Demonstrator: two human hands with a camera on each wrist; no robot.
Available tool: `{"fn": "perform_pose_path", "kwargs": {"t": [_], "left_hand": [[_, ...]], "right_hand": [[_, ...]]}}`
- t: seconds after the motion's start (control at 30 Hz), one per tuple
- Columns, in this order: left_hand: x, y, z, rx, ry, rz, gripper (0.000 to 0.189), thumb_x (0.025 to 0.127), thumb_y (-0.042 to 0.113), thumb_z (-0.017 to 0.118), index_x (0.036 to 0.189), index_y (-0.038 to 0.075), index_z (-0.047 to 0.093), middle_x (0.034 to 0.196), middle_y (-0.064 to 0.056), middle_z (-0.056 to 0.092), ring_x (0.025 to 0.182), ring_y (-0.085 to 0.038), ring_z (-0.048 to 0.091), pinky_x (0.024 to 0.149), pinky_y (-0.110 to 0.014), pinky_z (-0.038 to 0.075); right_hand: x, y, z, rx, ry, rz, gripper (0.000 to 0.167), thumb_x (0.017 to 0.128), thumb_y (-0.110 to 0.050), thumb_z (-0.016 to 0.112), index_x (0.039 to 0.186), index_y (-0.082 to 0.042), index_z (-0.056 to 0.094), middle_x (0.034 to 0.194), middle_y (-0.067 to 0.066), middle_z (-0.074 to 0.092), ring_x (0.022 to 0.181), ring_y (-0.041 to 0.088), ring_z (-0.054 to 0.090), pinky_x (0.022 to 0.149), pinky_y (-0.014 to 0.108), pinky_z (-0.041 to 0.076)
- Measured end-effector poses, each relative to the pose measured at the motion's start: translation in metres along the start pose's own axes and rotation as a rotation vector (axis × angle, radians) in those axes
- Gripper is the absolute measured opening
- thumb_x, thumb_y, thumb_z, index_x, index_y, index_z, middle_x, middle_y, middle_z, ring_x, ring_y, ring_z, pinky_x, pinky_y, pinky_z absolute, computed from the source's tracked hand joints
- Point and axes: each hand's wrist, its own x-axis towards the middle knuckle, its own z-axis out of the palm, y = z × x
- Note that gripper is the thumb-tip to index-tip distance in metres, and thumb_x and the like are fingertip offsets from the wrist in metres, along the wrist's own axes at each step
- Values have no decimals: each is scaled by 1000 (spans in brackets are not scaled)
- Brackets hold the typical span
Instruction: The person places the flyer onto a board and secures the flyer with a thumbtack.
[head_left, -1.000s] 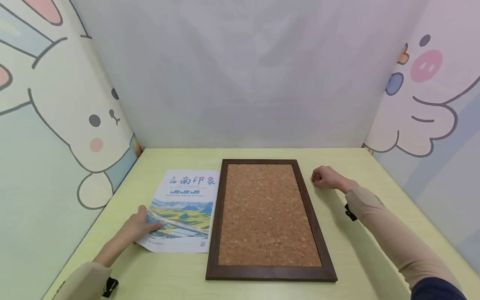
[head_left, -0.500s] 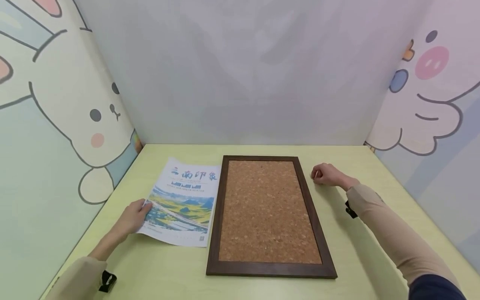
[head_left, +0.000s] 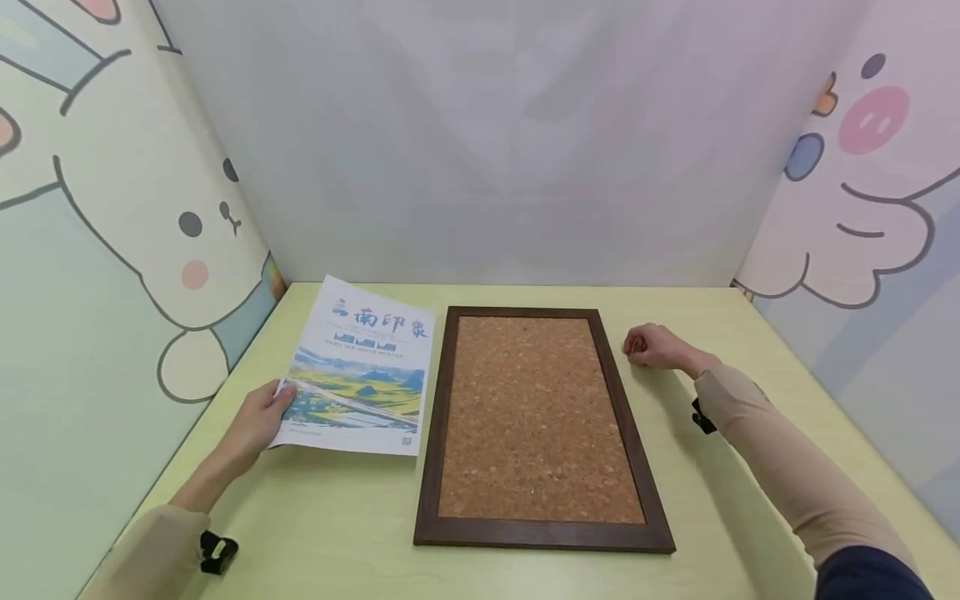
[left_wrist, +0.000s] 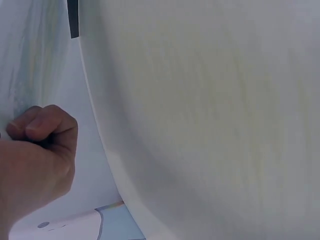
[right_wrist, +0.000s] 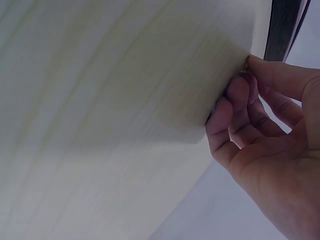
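Note:
My left hand [head_left: 258, 417] pinches the left edge of a printed poster [head_left: 356, 375] with a landscape picture and blue Chinese lettering. Tilted, the poster hangs over the table left of a cork board [head_left: 540, 417] in a dark wooden frame. In the left wrist view, curled fingers of the left hand [left_wrist: 45, 150] show against the poster's pale sheet [left_wrist: 42, 60]. Beyond the board's right side, my right hand [head_left: 660, 347] rests on the table with loosely curled fingers. The right wrist view shows its fingertips [right_wrist: 222, 115] at the tabletop; no held object can be made out.
The pale yellow-green table [head_left: 337, 517] ends at a grey back wall [head_left: 487, 150]. Cartoon-printed side walls stand at left [head_left: 112, 250] and right [head_left: 870, 200]. A dark frame edge [right_wrist: 282, 30] shows near the right thumb.
The left hand has gripped the poster's edge and raised it off the table, its top now tilted up and away. The right hand has stayed in place. The head view has shifted slightly.

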Motion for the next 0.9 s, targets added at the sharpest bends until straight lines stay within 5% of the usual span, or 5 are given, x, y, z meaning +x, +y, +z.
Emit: {"fn": "perform_pose_path", "kwargs": {"t": [0.23, 0.53, 0.9], "left_hand": [[0, 20, 13, -95, 47, -2, 56, 106, 33, 28, 138, -12, 37, 101, -14, 68, 71, -1, 65, 62, -25, 54], [-1, 51, 52, -138, 51, -21, 52, 106, 34, 28, 138, -6, 40, 113, -25, 63, 73, -4, 65, 64, -24, 54], [-2, 73, 100, -224, 52, 15, 40, 106, 24, 34, 129, -5, 48, 104, -24, 67, 70, -11, 67, 61, -26, 53]], "right_hand": [[-1, -2, 0, 15, 7, 20, 5, 85, 0, 65, 89, 1, 67, 78, 8, 64, 67, 13, 52, 63, 28, 43], [0, -1, 1, 21, 12, 27, 6, 85, -3, 67, 90, 1, 67, 79, 8, 66, 69, 13, 54, 64, 29, 44], [1, 3, 3, 40, 35, 55, 10, 86, -8, 69, 91, 0, 69, 81, 9, 68, 71, 13, 55, 66, 29, 44]]}}
